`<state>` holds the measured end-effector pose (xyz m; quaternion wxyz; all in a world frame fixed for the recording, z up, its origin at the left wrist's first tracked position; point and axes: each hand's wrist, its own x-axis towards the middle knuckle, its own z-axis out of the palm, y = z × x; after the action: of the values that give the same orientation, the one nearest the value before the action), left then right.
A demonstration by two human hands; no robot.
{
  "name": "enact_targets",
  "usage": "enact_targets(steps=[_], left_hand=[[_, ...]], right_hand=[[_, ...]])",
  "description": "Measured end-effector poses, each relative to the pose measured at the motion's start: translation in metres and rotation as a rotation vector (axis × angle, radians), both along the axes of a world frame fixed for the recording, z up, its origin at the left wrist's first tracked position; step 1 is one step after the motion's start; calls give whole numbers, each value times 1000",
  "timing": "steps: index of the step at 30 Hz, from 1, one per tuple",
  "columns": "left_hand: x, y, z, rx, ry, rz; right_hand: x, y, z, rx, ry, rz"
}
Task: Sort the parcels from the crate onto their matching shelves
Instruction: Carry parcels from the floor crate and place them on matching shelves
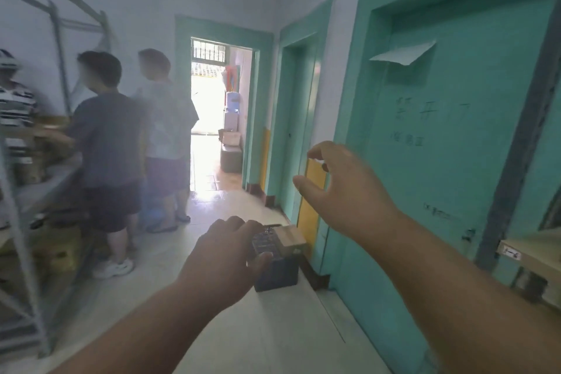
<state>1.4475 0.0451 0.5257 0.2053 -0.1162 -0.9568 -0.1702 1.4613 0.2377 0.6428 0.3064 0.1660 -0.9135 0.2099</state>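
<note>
A dark crate [277, 272] stands on the floor by the teal wall, with a tan cardboard parcel [290, 236] on top of it. My left hand [223, 258] is stretched out in front of the crate's left side, back towards me, fingers loosely curled and thumb pointing right; nothing shows in it. My right hand [340, 188] is raised higher and to the right, in front of the teal door [449, 143], with curved, spread fingers and nothing in it. A metal shelf rack [21, 222] with blurred cardboard boxes runs along the left.
Three people [109, 143] stand along the left rack, blocking that side of the corridor. An open doorway [212, 118] lies straight ahead, brightly lit. A wooden shelf edge [529, 253] with a label juts in at the right.
</note>
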Motion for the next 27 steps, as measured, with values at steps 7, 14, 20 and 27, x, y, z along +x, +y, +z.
enact_targets(steps=[7, 14, 20, 27], left_hand=[[-149, -21, -20, -42, -91, 85], [-294, -70, -48, -8, -150, 174], [-448, -117, -72, -17, -157, 150], [-630, -70, -75, -81, -239, -90]], right_hand=[[-169, -13, -23, -53, -78, 69], [-334, -81, -53, -101, -131, 158], [-475, -120, -89, -169, -153, 103], [-612, -64, -94, -156, -158, -167]])
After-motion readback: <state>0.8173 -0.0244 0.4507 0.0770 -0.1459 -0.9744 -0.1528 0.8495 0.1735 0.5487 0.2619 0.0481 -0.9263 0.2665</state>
